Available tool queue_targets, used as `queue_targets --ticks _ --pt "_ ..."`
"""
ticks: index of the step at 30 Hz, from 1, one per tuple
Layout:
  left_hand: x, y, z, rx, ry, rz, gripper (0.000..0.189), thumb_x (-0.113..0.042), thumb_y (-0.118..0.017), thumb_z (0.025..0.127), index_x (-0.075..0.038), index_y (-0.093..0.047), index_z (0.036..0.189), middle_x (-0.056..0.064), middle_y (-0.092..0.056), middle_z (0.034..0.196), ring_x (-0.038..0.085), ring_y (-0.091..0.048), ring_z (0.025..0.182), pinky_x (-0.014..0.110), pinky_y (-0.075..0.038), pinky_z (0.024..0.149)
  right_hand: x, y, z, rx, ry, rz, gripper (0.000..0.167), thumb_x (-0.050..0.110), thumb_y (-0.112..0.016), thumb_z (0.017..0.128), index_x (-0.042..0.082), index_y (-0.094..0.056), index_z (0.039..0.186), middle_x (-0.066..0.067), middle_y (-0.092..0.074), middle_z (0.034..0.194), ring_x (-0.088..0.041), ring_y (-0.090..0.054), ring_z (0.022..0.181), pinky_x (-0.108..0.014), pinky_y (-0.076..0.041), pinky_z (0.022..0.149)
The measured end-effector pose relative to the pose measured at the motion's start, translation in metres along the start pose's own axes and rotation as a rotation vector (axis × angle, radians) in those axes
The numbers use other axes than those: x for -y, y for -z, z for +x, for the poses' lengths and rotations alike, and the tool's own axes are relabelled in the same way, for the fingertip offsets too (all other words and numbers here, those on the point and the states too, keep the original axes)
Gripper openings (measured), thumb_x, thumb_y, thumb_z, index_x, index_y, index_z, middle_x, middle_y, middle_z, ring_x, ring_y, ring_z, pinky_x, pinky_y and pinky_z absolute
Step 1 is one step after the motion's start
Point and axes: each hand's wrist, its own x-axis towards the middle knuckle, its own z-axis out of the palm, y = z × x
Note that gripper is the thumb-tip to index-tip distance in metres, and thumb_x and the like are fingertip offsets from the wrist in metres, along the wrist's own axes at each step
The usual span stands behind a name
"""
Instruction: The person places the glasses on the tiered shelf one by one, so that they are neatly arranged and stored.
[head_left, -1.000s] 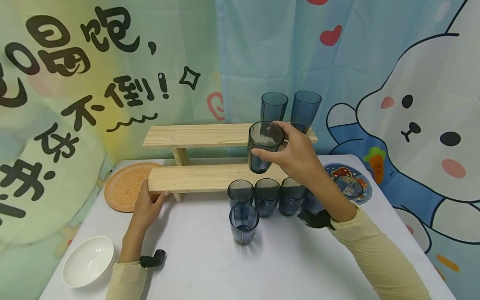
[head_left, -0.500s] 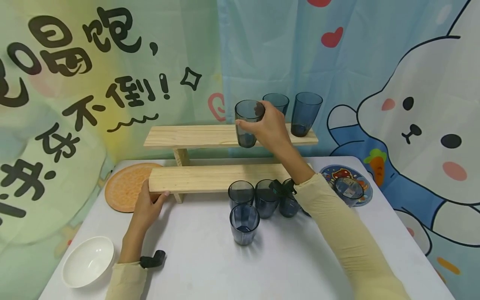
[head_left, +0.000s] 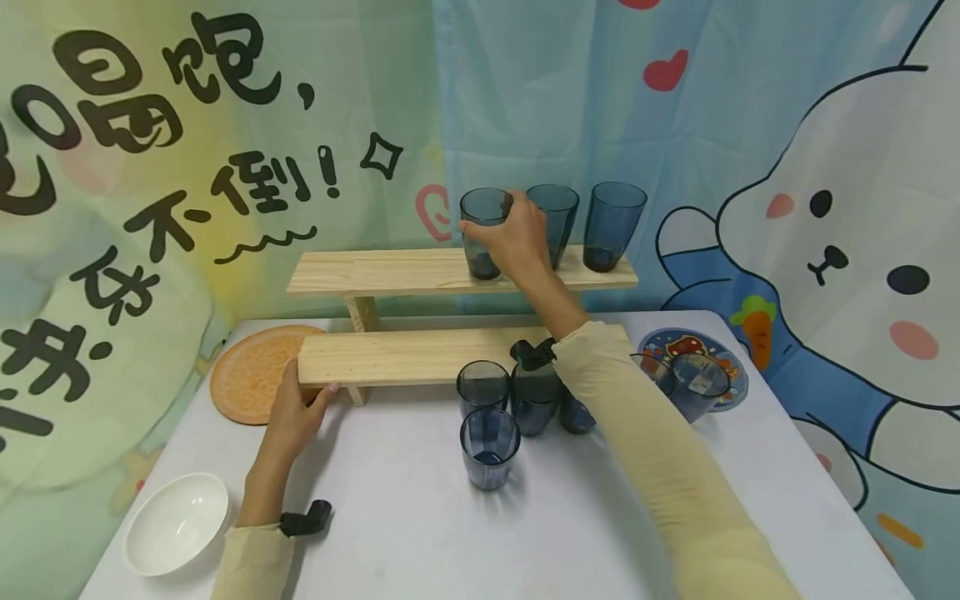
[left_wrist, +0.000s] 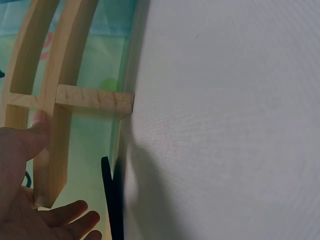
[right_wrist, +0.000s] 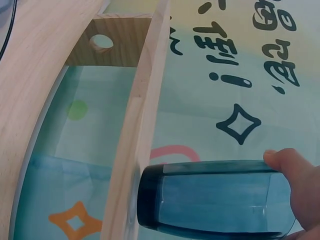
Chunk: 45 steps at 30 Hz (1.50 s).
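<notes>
A two-tier wooden shelf (head_left: 390,357) stands on the table. My left hand (head_left: 294,417) grips the left end of its lower board, and the left wrist view shows the thumb (left_wrist: 37,131) against the wood. At the upper tier, my right hand (head_left: 517,237) holds a blue-tinted drinking glass (head_left: 480,242) near its rim, upright. In the right wrist view the base of this glass (right_wrist: 215,200) meets the upper board. Just right of it on that board stand two similar glasses, one nearer (head_left: 558,218) and one at the end (head_left: 613,225).
Several blue glasses (head_left: 489,447) stand in front of the shelf, partly hidden by the right sleeve. Other glasses (head_left: 697,385) stand at right by a patterned round mat (head_left: 731,367). A white bowl (head_left: 177,523) and an orange round mat (head_left: 247,379) lie left.
My right hand has carried the glass up, back and leftward from above the lower board onto the upper board. The left hand keeps its place.
</notes>
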Motion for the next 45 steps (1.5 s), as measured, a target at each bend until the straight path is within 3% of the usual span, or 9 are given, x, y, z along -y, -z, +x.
queue_targets --ticks 20,26,31,38,45 --pt "-0.002 0.001 0.002 0.006 0.016 -0.012 0.084 -0.026 -0.065 0.107 0.006 -0.012 0.164 0.036 -0.03 0.163 0.05 -0.026 0.155 0.063 -0.022 0.126 0.007 -0.019 0.016 -0.046 -0.084 0.016 0.091 0.041 -0.081 0.094 0.001 -0.034 0.161 -0.021 -0.044 0.16 -0.037 -0.043 0.147 -0.049 -0.046 0.114" --pt "-0.002 -0.001 0.001 0.004 -0.005 -0.029 0.081 -0.025 -0.064 0.107 0.007 -0.015 0.163 0.037 -0.032 0.16 0.051 -0.03 0.153 0.064 -0.025 0.124 0.002 -0.02 0.015 -0.046 -0.091 0.028 0.097 0.041 -0.079 0.096 0.003 -0.024 0.165 -0.021 -0.038 0.165 -0.036 -0.04 0.151 -0.049 -0.045 0.116" --pt "-0.001 -0.002 0.0 -0.002 -0.019 -0.043 0.078 -0.024 -0.064 0.108 0.007 -0.018 0.162 0.036 -0.034 0.159 0.05 -0.033 0.152 0.063 -0.027 0.124 -0.003 -0.022 0.012 -0.05 -0.045 0.058 0.103 0.038 -0.079 0.096 0.004 -0.012 0.167 -0.024 -0.033 0.167 -0.038 -0.04 0.152 -0.05 -0.046 0.115" --pt "-0.002 -0.001 -0.001 -0.003 -0.01 -0.026 0.078 -0.024 -0.064 0.107 0.008 -0.017 0.162 0.037 -0.034 0.159 0.051 -0.033 0.152 0.063 -0.027 0.123 -0.006 -0.009 -0.001 -0.007 0.047 0.0 0.107 0.041 -0.079 0.096 0.006 -0.008 0.168 -0.027 -0.034 0.166 -0.043 -0.045 0.147 -0.054 -0.05 0.109" --pt "-0.004 0.001 -0.002 -0.001 -0.007 -0.02 0.08 -0.025 -0.064 0.108 0.008 -0.015 0.162 0.037 -0.032 0.16 0.051 -0.03 0.153 0.064 -0.025 0.124 0.002 0.024 -0.029 0.042 0.14 -0.071 0.095 0.043 -0.076 0.098 0.006 -0.023 0.167 -0.021 -0.037 0.166 -0.038 -0.041 0.151 -0.054 -0.043 0.117"
